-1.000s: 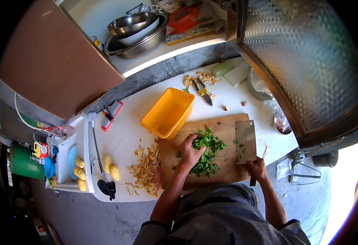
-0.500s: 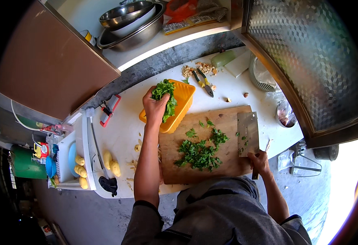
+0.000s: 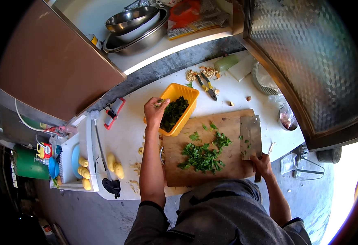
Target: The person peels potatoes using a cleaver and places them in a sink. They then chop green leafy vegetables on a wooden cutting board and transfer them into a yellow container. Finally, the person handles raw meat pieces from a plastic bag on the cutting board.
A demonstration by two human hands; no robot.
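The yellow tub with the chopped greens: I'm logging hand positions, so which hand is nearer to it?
Left. The left hand is at the yellow tub's near rim, while the right hand grips the cleaver at the cutting board's far side.

A kitchen, plainly. Chopped green herbs [image 3: 203, 157] on a wooden cutting board [image 3: 228, 171], stacked steel bowls [image 3: 136, 24] shelved above the white table [image 3: 126, 130]. Broad steel cleaver [image 3: 250, 136] alongside.

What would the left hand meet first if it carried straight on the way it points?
The left hand points away from the person, at the left rim of the yellow tub. Straight on lies bare white counter, then probably the grey wall strip; depth is unclear.
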